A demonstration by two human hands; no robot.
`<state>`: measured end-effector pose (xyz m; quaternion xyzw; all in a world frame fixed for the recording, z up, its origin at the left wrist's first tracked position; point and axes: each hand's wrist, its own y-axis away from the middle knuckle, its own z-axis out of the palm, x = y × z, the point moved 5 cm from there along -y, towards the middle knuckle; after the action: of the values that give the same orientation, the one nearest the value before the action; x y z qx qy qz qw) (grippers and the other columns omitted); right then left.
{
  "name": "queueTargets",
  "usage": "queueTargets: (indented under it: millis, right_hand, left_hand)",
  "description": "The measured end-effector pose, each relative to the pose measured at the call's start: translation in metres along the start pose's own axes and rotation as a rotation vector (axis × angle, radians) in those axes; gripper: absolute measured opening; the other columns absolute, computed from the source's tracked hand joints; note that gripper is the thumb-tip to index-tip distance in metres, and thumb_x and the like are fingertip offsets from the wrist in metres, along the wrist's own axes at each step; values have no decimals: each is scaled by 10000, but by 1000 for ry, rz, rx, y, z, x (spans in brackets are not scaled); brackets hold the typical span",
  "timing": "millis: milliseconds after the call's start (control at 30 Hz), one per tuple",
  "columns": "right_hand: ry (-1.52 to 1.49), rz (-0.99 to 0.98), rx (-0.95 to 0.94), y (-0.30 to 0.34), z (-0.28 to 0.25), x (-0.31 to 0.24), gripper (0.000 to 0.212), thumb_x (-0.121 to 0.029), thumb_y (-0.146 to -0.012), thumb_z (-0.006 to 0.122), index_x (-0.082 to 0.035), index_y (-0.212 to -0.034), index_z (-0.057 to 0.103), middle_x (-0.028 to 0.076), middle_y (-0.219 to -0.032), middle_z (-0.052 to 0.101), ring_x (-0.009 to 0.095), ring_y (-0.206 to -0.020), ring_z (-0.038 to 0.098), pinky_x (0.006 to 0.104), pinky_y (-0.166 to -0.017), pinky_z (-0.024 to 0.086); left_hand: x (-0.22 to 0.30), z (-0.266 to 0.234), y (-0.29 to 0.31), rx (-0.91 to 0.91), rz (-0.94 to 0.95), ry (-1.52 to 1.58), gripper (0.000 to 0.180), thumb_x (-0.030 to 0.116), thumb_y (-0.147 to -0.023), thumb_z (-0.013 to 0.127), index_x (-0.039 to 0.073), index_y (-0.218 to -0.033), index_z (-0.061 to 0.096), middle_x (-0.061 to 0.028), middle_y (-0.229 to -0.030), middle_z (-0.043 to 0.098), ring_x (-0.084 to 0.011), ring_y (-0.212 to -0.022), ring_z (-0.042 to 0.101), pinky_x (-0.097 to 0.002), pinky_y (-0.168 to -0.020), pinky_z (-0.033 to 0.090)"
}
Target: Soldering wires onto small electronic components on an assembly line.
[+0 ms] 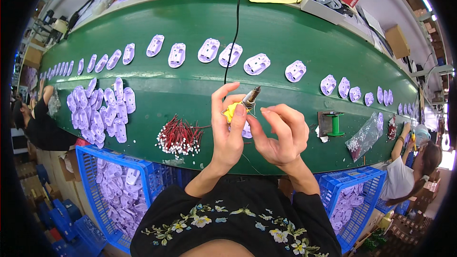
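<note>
My left hand (pixel 227 135) is closed around a soldering iron (pixel 251 97) with yellow wrapping on its grip. The iron's dark metal tip points up and away from me, and its black cord hangs from above. Close beside the iron, my right hand (pixel 282 135) has its fingers curled in a pinch at a thin wire (pixel 254 111), of which only a short piece shows. Partly hidden between my hands, a pale purple plastic shell (pixel 246 131) lies on the green table (pixel 200 88). To the left of my left hand is a heap of red wires with white connectors (pixel 180 137).
More purple shells (pixel 176 55) stretch in a row across the table, with a pile (pixel 97 109) at left. A green spool (pixel 335 124) and a plastic bag (pixel 364 138) lie at right. Blue crates (pixel 150 173) of shells flank me. People (pixel 412 162) sit at both ends.
</note>
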<state>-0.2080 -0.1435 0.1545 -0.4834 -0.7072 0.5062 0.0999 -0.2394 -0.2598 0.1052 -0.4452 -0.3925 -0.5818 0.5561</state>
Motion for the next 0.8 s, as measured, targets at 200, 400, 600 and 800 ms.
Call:
queueTargets:
  millis: [200, 400, 600, 800]
  right_hand:
    - [111, -125, -38, -8, -3, -5, 330, -43, -657, 824, -49, -948, 669, 61, -829, 605, 115, -524, 507, 245, -445, 341]
    - [65, -189, -41, -7, -7, -5, 252, -31, -690, 802, -28, -907, 673, 52, -784, 599, 116, -498, 470, 256, -432, 305]
    - [-251, 184, 36, -9, -6, -5, 133, 40, -786, 711, 27, -895, 637, 117, -808, 594, 135, -599, 516, 238, -460, 367]
    - [-712, 672, 143, 1, 2, -7, 65, 33, -854, 632, 37, -894, 581, 95, -856, 578, 87, -686, 483, 198, -564, 374]
  left_hand:
    - [1, 1, 2, -26, 55, -28, 449, 297, -998, 437, 6, -1325, 337, -74, -978, 594, -99, -860, 535, -255, -782, 423]
    - [1, 2, 5, -33, 58, -34, 438, 278, -1000, 427, 2, -1327, 334, -79, -993, 587, -104, -868, 537, -258, -808, 419]
    - [-2, 7, 7, -73, 93, 51, 445, 235, -985, 482, 13, -1339, 328, -92, -1080, 530, -99, -873, 480, -236, -743, 391]
    - [0, 19, 13, -30, 197, 4, 478, 323, -1009, 413, -8, -1335, 300, -142, -1115, 526, -160, -992, 507, -312, -871, 402]
